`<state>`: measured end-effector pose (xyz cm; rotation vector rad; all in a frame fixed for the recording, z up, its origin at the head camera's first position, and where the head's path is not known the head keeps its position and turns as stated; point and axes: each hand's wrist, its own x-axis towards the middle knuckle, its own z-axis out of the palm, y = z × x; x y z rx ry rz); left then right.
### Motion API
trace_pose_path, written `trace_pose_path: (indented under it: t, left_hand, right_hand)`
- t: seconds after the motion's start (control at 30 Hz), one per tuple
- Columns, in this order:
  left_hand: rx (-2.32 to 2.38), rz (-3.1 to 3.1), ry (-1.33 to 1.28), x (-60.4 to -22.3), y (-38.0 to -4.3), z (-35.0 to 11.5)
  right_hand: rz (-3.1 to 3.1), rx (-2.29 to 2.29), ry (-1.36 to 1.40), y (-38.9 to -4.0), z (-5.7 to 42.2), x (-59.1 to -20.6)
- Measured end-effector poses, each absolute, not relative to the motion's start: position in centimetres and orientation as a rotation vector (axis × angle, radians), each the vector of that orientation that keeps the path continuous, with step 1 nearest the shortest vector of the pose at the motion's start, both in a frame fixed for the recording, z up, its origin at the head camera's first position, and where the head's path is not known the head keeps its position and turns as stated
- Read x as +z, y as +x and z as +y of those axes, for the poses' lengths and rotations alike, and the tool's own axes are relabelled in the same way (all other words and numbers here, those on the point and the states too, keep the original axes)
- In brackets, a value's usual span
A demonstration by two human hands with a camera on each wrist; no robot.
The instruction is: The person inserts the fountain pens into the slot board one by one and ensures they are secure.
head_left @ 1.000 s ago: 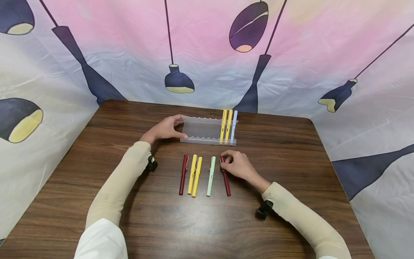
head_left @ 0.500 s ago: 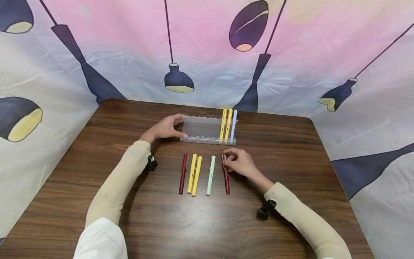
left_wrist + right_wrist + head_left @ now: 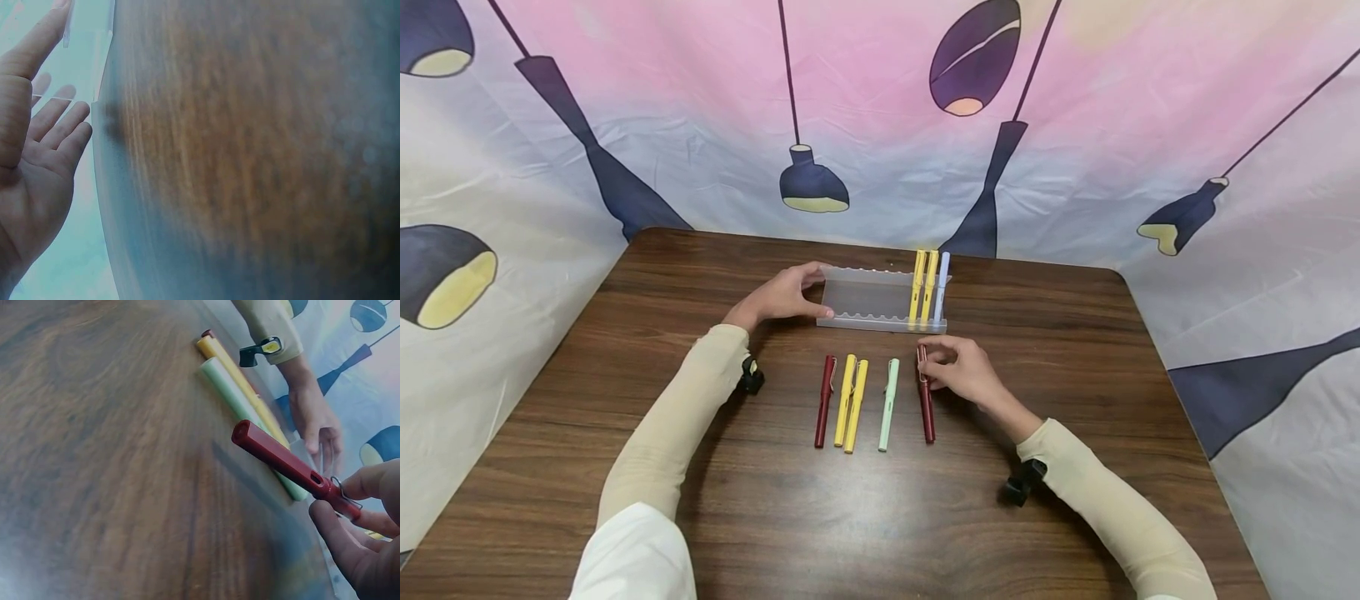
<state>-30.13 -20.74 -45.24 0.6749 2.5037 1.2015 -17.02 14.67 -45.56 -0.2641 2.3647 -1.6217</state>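
My right hand (image 3: pixel 968 371) pinches a dark red pen (image 3: pixel 927 408) near its clip end, between thumb and fingers. In the right wrist view the red pen (image 3: pixel 278 456) slants over the table, its shadow below it. My left hand (image 3: pixel 784 294) grips the left end of a clear pen rack (image 3: pixel 868 298), thumb at the front edge and fingers behind. Toward the rack's right end lie two yellow pens (image 3: pixel 916 292) and a light blue pen (image 3: pixel 942 287). Left of the held pen, a mint green pen (image 3: pixel 889 406) lies on the table.
Further left on the brown wooden table (image 3: pixel 760 483) lie two yellow pens (image 3: pixel 846 402) side by side and another dark red pen (image 3: pixel 825 402). A printed cloth backdrop (image 3: pixel 715 125) hangs behind the table. Each wrist wears a small black camera (image 3: pixel 1025 482).
My right hand has raised the dark red pen off the table and shifted slightly toward the rack with it. The left hand stays on the rack.
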Motion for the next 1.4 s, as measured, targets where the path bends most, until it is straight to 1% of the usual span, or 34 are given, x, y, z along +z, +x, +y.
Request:
trace_pose_path:
  t: [0.6, 0.87, 0.97, 1.2, 1.3, 1.4]
  left_hand:
    - [1.198, 2.503, 0.657, -45.3, -30.2, -20.8]
    - [1.218, 2.494, 0.648, -45.4, -30.4, -20.5]
    - [1.22, 2.49, 0.644, -45.0, -30.0, -20.3]
    - [1.195, 2.479, 0.662, -42.6, -28.4, -19.7]
    - [1.186, 2.484, 0.669, -42.6, -28.3, -19.7]
    - [1.197, 2.487, 0.649, -43.4, -28.9, -19.9]
  right_hand:
    - [2.399, -1.768, -0.352, -18.2, 14.4, -42.6]
    - [2.505, -1.759, -0.444, -19.1, 14.1, -40.9]
    - [2.562, -1.733, -0.478, -19.4, 13.9, -40.4]
    - [2.651, -1.7, -0.542, -20.3, 13.8, -39.6]
    - [2.674, -1.695, -0.559, -20.7, 13.8, -39.3]
    - [2.695, -1.693, -0.566, -21.0, 13.6, -39.1]
